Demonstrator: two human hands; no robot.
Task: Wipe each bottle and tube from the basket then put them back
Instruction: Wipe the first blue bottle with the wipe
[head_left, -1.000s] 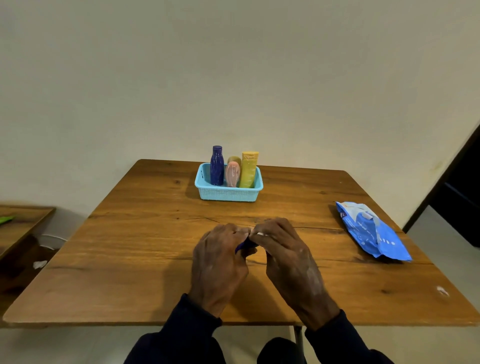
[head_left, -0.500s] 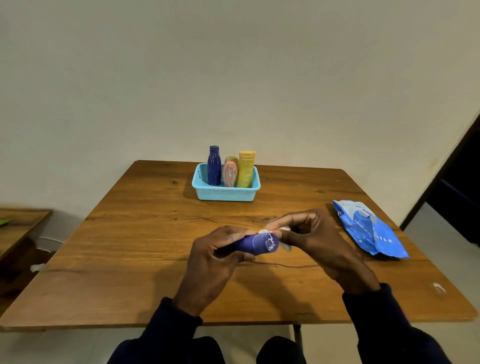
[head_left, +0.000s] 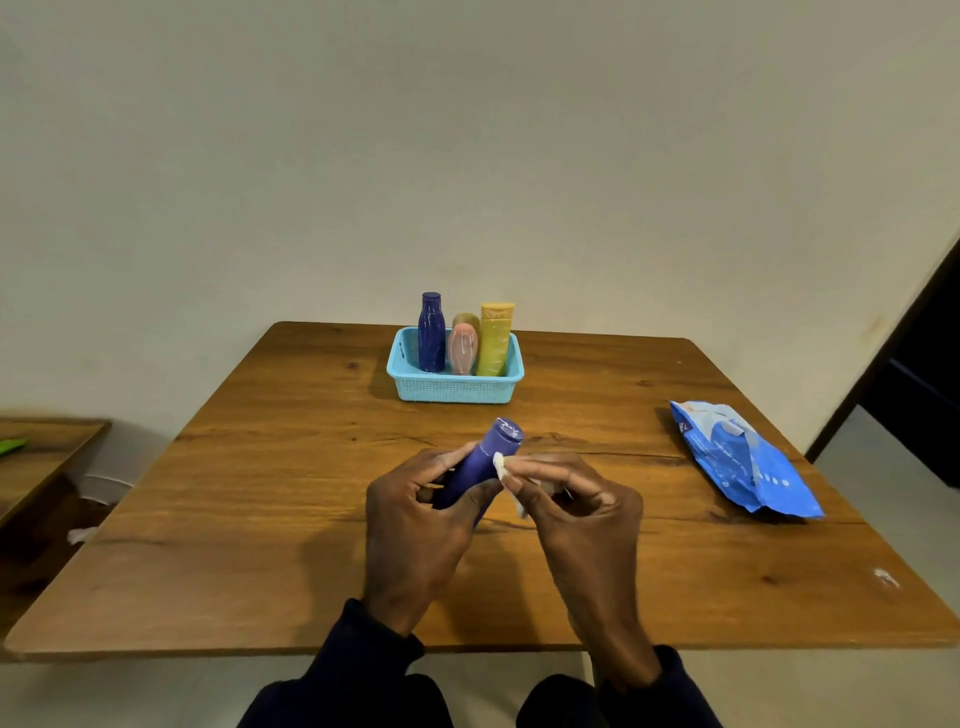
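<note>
My left hand (head_left: 421, 525) grips a purple tube (head_left: 488, 457) above the table, its cap end tilted up and away from me. My right hand (head_left: 576, 514) pinches a small white wipe (head_left: 500, 466) and presses it against the tube's side just below the cap. At the far middle of the table stands a light blue basket (head_left: 457, 388). In it stand a dark blue bottle (head_left: 431, 332), a pink tube (head_left: 462, 349), a yellow tube (head_left: 494, 340) and a tan item (head_left: 466, 319) mostly hidden behind the pink one.
A blue pack of wipes (head_left: 743, 457) lies on the right side of the wooden table (head_left: 260, 493). A lower wooden surface (head_left: 41, 452) with a green object (head_left: 13, 446) stands to the left. A dark doorway (head_left: 919, 379) is at the right.
The purple tube came out from between my closed hands, then turned from lying sideways to pointing up and away. My right hand drew back toward me and now holds the wipe at the tube's neck.
</note>
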